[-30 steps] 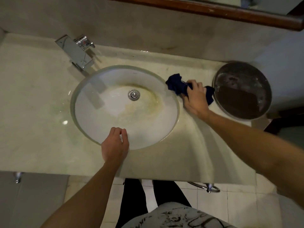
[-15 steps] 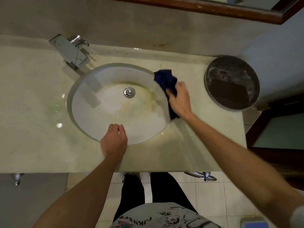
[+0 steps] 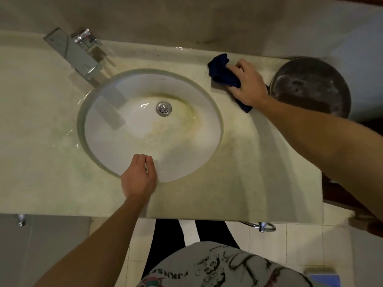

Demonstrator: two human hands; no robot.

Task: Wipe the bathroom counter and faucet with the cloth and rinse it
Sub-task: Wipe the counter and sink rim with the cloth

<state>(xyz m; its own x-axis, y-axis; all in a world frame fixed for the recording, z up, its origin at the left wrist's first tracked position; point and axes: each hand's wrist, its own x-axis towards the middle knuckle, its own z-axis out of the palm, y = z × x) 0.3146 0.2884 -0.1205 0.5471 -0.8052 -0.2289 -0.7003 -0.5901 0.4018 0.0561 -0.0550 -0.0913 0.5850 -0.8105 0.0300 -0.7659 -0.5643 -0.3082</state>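
A dark blue cloth lies bunched on the pale stone counter, to the right of the round white sink near the back wall. My right hand presses down on the cloth and grips it. My left hand rests on the sink's front rim, fingers loosely curled, holding nothing. The chrome faucet stands at the back left of the sink, apart from both hands. Yellowish stains ring the chrome drain.
A round dark metal bowl sits on the counter's far right, just beside my right hand. The counter's front edge runs below my left wrist; a chrome towel ring hangs under it. The wall closes off the back.
My right hand has carried the cloth from the sink's right rim back up and right onto the counter near the bowl. My left hand has stayed on the front rim.
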